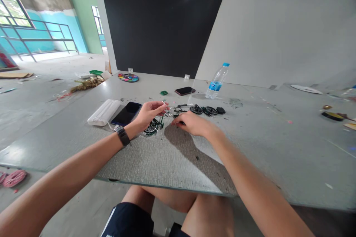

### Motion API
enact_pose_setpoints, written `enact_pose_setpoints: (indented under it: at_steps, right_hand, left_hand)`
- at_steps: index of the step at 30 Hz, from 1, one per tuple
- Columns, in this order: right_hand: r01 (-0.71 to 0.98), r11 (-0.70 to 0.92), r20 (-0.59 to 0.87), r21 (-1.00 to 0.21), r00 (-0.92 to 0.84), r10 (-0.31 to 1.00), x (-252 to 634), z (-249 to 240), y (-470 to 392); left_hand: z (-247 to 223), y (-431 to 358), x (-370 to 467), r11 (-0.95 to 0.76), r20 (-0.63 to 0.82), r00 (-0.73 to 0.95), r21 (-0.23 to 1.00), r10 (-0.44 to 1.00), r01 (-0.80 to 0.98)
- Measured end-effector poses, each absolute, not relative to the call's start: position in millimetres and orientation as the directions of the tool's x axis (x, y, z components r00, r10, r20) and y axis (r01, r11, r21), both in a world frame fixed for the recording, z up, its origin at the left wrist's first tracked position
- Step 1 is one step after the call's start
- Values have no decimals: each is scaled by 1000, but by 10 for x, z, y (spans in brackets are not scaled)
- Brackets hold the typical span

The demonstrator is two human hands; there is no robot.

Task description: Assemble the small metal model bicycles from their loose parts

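My left hand [151, 113] is raised just over the table, thumb and fingers pinched on a small shiny part [164, 102] with a slim stem. Below it lie a small spoked wheel [151, 127] and a green frame piece [161, 121], like parts of a model bicycle. My right hand [190, 123] rests low over the tabletop with its fingers closed; its fingertips are at a small dark piece, and I cannot make out what they hold. Beyond it, more black spoked wheels [196, 109] and thin dark parts [182, 108] lie in a row.
Left of the parts are a dark phone [127, 113] and a white power bank [104, 112] with a cable. Farther back are a paint palette [128, 77], a green block [164, 92], another phone [185, 90] and a water bottle [217, 82]. A black panel [164, 26] stands behind.
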State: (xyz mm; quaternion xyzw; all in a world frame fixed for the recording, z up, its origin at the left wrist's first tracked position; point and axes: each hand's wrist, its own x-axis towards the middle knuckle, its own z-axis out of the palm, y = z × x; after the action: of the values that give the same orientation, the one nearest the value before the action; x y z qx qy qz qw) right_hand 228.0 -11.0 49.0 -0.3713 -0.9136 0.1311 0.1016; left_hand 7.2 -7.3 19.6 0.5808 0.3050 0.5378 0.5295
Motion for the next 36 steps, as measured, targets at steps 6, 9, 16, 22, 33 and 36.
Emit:
enact_pose_setpoints:
  at_steps: [6,9,16,22,33,36]
  right_hand:
    - [598,718,181,-356,-710,681,2295,603,-137]
    - [564,739,264,-368,-699,665,2335,756,-181]
    - [543,788,532,-290,-593,605,2293,803,-243]
    - [516,819,581,-251,-597,554,2181,703,-304]
    - [525,823,565,-216,-620,544,2123,701,-372]
    - [528,826,570,-199,-623,536,2118,697,-374]
  left_hand:
    - [189,-80,71,-268,318,212,935,924,-232]
    - [198,-97,72,-281,325,174,931,930,-235]
    - [205,-96,71,-260,315,181,926,932,-273]
    - [191,-87,62,-268,331,200,919,922,-288]
    - [163,-67,64,-241,307,207,925,929,-294]
    - [179,-75,65,-239,307,211,925,928,-296]
